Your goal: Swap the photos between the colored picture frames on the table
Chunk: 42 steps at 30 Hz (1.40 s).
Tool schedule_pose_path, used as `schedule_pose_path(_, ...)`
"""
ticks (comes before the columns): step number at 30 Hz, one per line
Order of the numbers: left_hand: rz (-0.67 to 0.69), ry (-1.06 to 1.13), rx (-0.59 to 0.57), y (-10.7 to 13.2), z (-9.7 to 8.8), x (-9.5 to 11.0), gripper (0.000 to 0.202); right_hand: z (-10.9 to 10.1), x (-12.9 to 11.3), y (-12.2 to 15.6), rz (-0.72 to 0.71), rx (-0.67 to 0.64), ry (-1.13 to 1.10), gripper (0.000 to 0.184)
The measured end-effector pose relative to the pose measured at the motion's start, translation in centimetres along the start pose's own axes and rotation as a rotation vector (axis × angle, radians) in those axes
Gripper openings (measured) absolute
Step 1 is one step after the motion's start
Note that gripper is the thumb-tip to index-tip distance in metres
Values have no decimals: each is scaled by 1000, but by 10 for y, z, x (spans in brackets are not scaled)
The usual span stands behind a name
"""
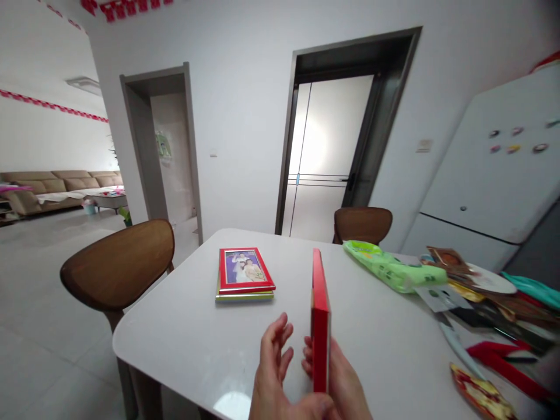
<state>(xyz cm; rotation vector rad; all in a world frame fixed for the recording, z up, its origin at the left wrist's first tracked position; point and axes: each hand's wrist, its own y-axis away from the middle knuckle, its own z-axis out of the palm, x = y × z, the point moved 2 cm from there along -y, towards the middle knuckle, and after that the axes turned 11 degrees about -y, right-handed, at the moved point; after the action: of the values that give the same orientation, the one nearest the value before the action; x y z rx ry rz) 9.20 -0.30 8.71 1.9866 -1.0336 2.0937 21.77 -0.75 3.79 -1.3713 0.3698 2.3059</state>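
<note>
My right hand (345, 382) grips a red picture frame (320, 315), held upright and edge-on to me above the white table (184, 326). My left hand (273, 367) is beside the frame's left face, fingers spread and slightly curled, holding nothing. Farther back on the table lies a small stack of frames (244, 273); the top one is red and shows a photo of people.
A green plastic packet (389, 265), scissors (452, 332), red ribbon (503, 361), a plate and assorted clutter fill the table's right side. Wooden chairs stand at the left (120, 265) and far side (362, 224). A white fridge (494, 175) is at right, doorways behind.
</note>
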Motion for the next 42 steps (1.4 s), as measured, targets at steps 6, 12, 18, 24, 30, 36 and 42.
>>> schedule_pose_path(6,-187,33,-101,-46,24,-13,57,-85,-70,-62,3,263,579,65)
schedule_pose_path(12,-342,-150,-135,-56,62,-77,49,-140,-87,-106,-72,320,1175,46)
schedule_pose_path(18,-348,-385,-92,-55,71,-84,44,-152,-78,-113,-91,306,1422,38)
schedule_pose_path(24,-365,-433,-60,-54,46,-90,45,-128,-78,-112,-220,233,1594,39)
schedule_pose_path(30,-472,-348,156,-64,-33,-114,39,3,-25,-104,-519,-239,1532,37)
schedule_pose_path(36,-570,-124,337,-67,-88,-118,25,111,28,-111,-629,-514,1439,47)
schedule_pose_path(42,-561,160,429,-53,-97,-108,23,119,32,-77,-641,-639,1393,27)
